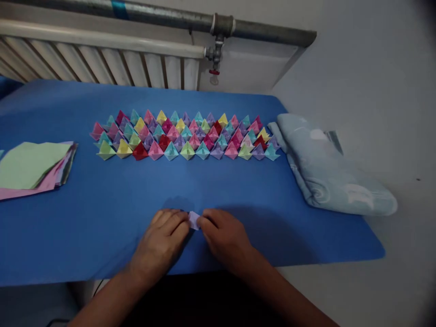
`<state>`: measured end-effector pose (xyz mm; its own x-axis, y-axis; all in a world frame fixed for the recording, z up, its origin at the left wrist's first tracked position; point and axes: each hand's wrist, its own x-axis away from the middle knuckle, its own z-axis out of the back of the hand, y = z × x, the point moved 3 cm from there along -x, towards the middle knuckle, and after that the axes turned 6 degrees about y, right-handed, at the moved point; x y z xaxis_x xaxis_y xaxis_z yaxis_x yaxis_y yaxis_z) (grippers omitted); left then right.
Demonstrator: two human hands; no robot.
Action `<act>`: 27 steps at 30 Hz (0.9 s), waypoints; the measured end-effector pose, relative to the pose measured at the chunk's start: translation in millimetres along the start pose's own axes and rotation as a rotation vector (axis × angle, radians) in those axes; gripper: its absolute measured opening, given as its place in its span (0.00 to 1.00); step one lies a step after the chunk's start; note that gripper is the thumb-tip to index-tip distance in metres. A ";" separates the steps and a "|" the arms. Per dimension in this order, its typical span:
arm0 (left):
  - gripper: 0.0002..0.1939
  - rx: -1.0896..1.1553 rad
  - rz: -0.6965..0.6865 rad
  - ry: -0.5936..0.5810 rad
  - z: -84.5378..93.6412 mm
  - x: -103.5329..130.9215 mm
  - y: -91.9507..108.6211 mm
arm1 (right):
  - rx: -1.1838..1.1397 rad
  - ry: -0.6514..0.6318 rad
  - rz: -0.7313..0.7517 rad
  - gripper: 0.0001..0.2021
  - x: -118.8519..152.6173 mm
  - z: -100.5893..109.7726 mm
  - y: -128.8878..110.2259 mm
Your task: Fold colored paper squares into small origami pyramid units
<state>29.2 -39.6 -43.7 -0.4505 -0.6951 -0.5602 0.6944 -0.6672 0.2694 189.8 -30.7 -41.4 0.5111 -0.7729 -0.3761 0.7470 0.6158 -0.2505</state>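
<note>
lilac paper (194,220), a small piece, sits between your two hands, near the front edge of the blue table (136,190) and roughly midway along it. your left hand (163,238) has its fingers together and clamped on the left end of the piece, with the back of the hand facing up. your right hand (227,240) pinches the right end between thumb and curled fingers. between the two grips only the pale middle shows; the folds in it are too small to make out.

beyond your hands, well apart from them, folded paper boats (187,151) stand in close-packed rows, in pink, red, yellow, green, turquoise and purple. to your left lies a stack of paper sheets (34,165), light green on top, with pink showing beneath. to your right a folded pale blue blanket (340,177) lies at the table's side, its near end reaching past the edge. behind the table you face a white radiator (112,63).
</note>
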 end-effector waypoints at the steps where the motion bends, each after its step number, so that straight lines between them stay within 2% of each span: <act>1: 0.09 -0.007 -0.002 -0.003 1.0 2.2 1.4 | -0.016 -0.004 0.005 0.13 1.3 1.4 -0.9; 10: 0.09 -0.013 0.042 -0.007 5.1 4.3 8.1 | -0.103 -0.024 0.036 0.11 1.8 8.8 0.0; 13: 0.09 -0.025 0.036 0.017 4.1 4.4 8.3 | -0.101 -0.014 0.026 0.10 0.5 8.6 0.7; 19: 0.09 -0.057 0.022 -0.012 2.6 6.1 7.3 | -0.107 -0.039 0.017 0.11 -0.9 7.5 1.2; 23: 0.10 -0.079 -0.013 -0.010 4.3 6.4 8.0 | -0.147 0.004 0.016 0.11 -2.2 8.1 2.6; 27: 0.11 -0.090 0.015 -0.015 4.4 7.2 7.5 | -0.200 -0.018 -0.006 0.11 -3.8 7.3 5.7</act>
<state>28.7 -50.8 -42.3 -0.4478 -0.7092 -0.5445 0.7483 -0.6306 0.2059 195.3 -25.3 -34.8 0.5155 -0.7782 -0.3586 0.6517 0.6278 -0.4256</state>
